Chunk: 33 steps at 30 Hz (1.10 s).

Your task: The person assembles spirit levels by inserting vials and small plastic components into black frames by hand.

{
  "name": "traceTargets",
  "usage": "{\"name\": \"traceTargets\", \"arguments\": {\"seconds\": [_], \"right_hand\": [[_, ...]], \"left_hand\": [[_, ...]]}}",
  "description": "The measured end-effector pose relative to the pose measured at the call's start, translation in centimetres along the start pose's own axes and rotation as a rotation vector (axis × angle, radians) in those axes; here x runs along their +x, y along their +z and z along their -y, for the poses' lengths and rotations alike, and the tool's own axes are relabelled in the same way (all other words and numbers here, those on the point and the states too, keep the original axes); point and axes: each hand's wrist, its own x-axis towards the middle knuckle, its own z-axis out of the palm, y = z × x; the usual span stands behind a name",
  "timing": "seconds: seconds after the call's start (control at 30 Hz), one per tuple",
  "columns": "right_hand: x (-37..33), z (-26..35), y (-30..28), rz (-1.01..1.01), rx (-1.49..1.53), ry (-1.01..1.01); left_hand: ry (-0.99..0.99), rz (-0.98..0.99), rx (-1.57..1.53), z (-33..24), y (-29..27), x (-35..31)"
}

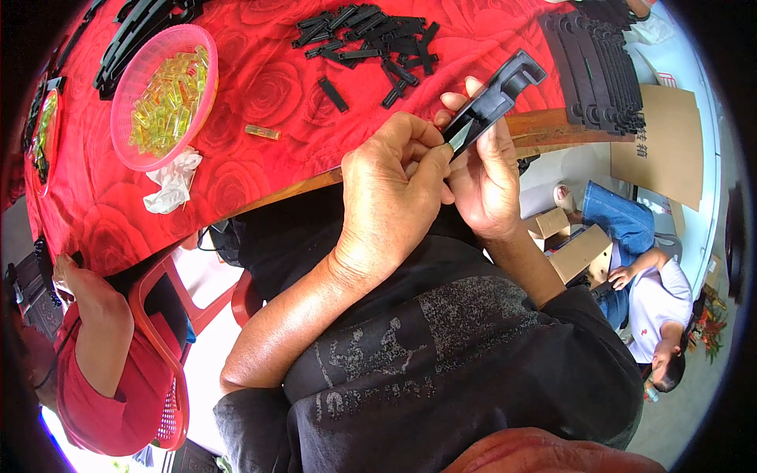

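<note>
Clamped with both hands on the hooked black part (494,98): pinched near its lower end by the left grip (392,185), cradled from behind by the right grip (490,189), likely for steadiness with the hollow side in view. Held up over the near edge of the red-clothed counter (272,169), presumably for closer sight. Across it, left to right: noted a pink basket (118,130) of clear yellow pieces (169,106), probably walled in against scattering; just below, a crumpled white tissue (175,183); then a single yellow piece (262,132), lying apart. Further right, noted one black strip (333,94) near the heap of black strips (363,35), apparently loose for easy picking. At far right, found long black parts (595,71) laid in a close row, likely for saving space.
</note>
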Motion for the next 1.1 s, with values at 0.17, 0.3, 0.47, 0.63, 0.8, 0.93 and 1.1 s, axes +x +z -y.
{"name": "traceTargets", "arguments": {"seconds": [0.17, 0.3, 0.47, 0.63, 0.8, 0.93, 1.1], "right_hand": [[-0.2, -0.1, 0.3, 0.042, -0.169, -0.105], [-0.4, 0.0, 0.4, 0.029, -0.222, -0.125], [-0.4, 0.3, 0.7, -0.01, -0.232, -0.162], [-0.1, 0.2, 0.3, 0.018, -0.22, -0.18], [0.4, 0.6, 0.7, 0.007, -0.172, -0.141], [0.6, 0.6, 1.0, -0.05, -0.142, -0.086], [1.5, 2.1, 0.2, -0.078, -0.369, 0.043]], "left_hand": [[0.005, 0.022, 0.014, 0.2, 0.1, -0.1], [0.022, 0.019, 0.027, 0.3, 0.1, -0.4], [-0.004, 0.02, 0.047, 0.7, 0.3, -0.5], [-0.015, 0.054, -0.041, 0.6, 0.3, -0.5], [0.013, 0.055, -0.015, 0.5, 0.1, -0.4], [0.002, -0.019, -0.034, 0.8, 0.1, -0.1], [-0.01, -0.018, 0.081, 1.1, -0.6, 0.2]]}}
